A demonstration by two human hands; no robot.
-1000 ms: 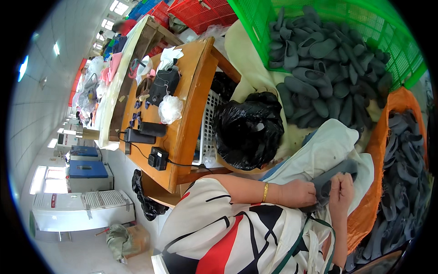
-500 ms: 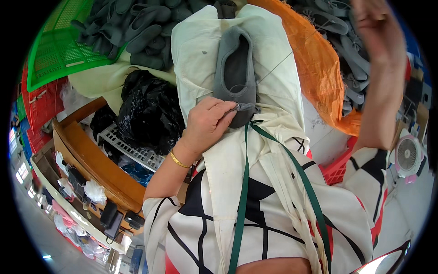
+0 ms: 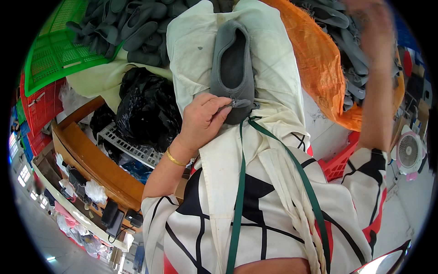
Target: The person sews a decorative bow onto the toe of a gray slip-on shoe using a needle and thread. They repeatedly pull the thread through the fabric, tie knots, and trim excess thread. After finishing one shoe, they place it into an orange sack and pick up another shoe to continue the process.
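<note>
A grey slip-on shoe (image 3: 246, 68) lies on my lap over the pale apron (image 3: 191, 41), its toe toward me. Close to the toe, my left hand (image 3: 203, 118) pinches a small grey fabric bow (image 3: 242, 103) between thumb and fingers, at the rim of the shoe opening. My right hand (image 3: 372, 18) is raised far out at the upper right, above the orange sack, and smeared by motion. Its fingers do not show clearly, so whatever it may hold is hidden from me.
Many grey shoes (image 3: 137, 36) are heaped at the upper left beside a green basket (image 3: 59, 55). More lie in an orange sack (image 3: 319, 64) at the right. A black plastic bag (image 3: 146, 109) and a wooden drawer (image 3: 96, 155) stand left; a fan (image 3: 408, 150) is far right.
My right hand has moved a little farther up and away. The thread that ran from the shoe toward it no longer shows clearly. My left hand keeps its pinch on the bow.
</note>
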